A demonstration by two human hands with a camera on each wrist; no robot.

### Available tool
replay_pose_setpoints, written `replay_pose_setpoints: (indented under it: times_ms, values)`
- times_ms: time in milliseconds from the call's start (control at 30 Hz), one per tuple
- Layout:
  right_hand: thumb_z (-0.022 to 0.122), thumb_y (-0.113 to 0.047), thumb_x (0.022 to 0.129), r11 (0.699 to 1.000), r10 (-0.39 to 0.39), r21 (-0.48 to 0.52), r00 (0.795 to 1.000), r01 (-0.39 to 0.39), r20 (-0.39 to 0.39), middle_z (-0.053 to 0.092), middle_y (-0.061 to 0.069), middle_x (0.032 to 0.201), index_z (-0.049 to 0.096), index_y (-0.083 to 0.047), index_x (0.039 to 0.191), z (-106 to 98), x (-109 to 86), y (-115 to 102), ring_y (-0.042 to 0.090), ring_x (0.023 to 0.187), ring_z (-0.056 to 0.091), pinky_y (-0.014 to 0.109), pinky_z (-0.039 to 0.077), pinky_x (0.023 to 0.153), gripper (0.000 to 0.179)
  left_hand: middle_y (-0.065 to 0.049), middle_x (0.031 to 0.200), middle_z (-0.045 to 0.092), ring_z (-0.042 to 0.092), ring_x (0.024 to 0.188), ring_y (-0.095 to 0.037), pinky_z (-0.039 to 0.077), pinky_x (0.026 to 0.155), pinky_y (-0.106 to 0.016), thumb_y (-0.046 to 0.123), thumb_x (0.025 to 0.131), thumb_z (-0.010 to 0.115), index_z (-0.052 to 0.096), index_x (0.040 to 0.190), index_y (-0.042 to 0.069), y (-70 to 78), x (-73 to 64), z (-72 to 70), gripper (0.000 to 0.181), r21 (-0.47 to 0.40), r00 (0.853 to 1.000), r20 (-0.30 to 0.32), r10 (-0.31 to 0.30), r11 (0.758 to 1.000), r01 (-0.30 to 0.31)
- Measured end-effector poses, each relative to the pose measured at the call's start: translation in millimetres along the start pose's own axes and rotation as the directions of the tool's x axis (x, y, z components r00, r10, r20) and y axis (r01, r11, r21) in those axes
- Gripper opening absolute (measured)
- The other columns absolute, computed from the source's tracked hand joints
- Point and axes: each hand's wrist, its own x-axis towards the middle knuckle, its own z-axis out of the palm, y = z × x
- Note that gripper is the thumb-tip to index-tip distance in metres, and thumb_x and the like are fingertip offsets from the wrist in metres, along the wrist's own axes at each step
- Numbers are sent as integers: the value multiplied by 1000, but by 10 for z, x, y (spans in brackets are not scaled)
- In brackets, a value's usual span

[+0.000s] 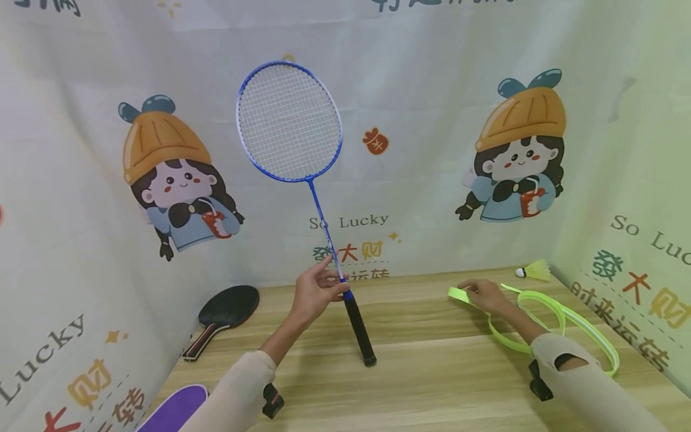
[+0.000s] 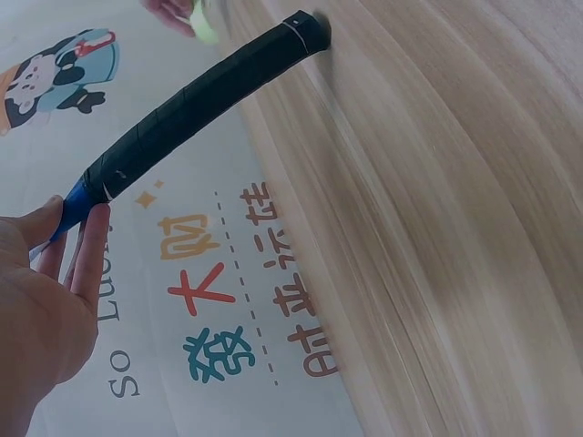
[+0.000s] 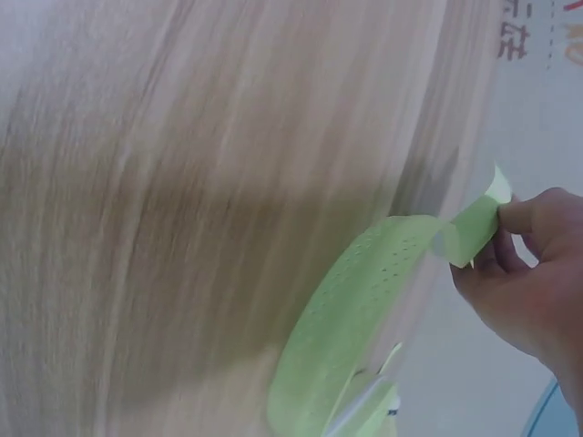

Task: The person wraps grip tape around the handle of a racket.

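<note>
In the head view a blue-framed badminton racket (image 1: 318, 204) stands tilted, its head up against the backdrop. My left hand (image 1: 315, 294) pinches its shaft just above the black handle (image 1: 357, 327). The left wrist view shows thumb and fingers of the left hand (image 2: 46, 300) on the blue part beside the black grip (image 2: 205, 105). Over on the right, my right hand (image 1: 486, 295) pinches one end of a neon yellow-green overgrip tape (image 1: 591, 336). From the right wrist, the perforated tape (image 3: 351, 309) curves down from the fingertips of the right hand (image 3: 537, 264).
A black table tennis bat (image 1: 229, 306) lies at the left of the wooden table (image 1: 421, 384), with a purple rounded object (image 1: 178, 411) nearer the front. At the back right corner lies a yellow shuttlecock (image 1: 534, 270). A printed cloth backdrop (image 1: 410, 180) encloses the table.
</note>
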Motion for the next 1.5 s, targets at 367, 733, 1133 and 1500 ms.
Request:
replay_pose_setpoints:
  times_ms: [367,733,1133,1500]
  values:
    - [61,0,102,990,-124,70,992,123,21,69,34,116,68,15,120,64,16,-394,45,97,71,46,62,79,24,-27,115,73,76,95,-35,64,76,-46,-9,88,77,42,157,7,17,-4,14,80,-12,1000,-2,-11,1000,11]
    - [55,-7,107,975,-103,207,988,78,114,70,18,93,61,13,135,136,109,-812,26,71,67,21,35,52,34,-20,111,76,76,92,-34,64,73,-41,-10,87,78,44,157,9,58,-3,37,80,15,1000,-7,-4,1000,4]
    - [63,-12,105,960,-144,258,981,107,127,72,20,102,67,10,127,213,141,-1175,13,74,65,27,53,64,32,-28,113,73,76,92,-34,64,72,-40,-11,87,76,45,156,8,63,7,93,78,3,1000,10,-11,1000,11]
    - [67,-16,103,953,-284,133,956,273,75,78,9,102,77,-2,112,373,252,-1525,24,92,74,35,61,83,19,-24,111,74,76,93,-34,64,73,-39,-8,87,78,45,156,9,51,15,84,78,30,1000,14,6,1000,-6]
